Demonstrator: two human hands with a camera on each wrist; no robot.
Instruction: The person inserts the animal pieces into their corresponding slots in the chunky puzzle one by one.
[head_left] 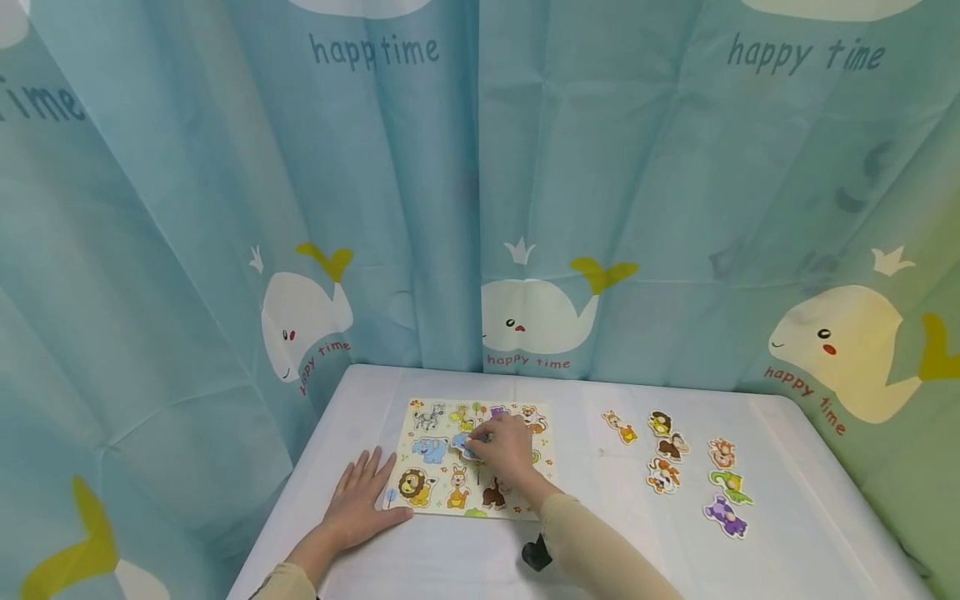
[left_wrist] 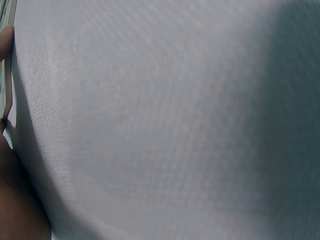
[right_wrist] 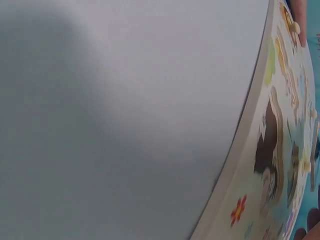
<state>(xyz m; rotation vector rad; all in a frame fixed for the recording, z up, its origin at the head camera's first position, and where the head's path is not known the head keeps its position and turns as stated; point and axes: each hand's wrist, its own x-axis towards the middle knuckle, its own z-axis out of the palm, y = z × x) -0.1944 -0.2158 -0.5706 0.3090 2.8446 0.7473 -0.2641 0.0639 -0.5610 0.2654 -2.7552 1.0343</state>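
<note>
A wooden animal puzzle board [right_wrist: 250, 125] lies on the white-covered table. My right hand [head_left: 504, 450] pinches a blue puzzle piece [head_left: 467, 444] just over the middle of the board; the fingers hide part of the piece and several pictures. My left hand [head_left: 360, 504] rests with straight fingers at the board's left side, its thumb at the lower left corner. A lion piece [head_left: 414, 487] and an elephant piece [head_left: 431, 450] sit on the board at the left. Bare pictures of a kangaroo [head_left: 457, 487] and a monkey [head_left: 495, 493] show along the near edge.
Loose pieces lie to the right on the table: a kangaroo [head_left: 620, 427], a monkey [head_left: 672, 447], a tiger [head_left: 663, 476], a green crocodile [head_left: 731, 486], a purple hippo [head_left: 725, 517] and others. A black object [head_left: 536, 552] is beside the right sleeve. A blue curtain [head_left: 420, 167] hangs behind the table.
</note>
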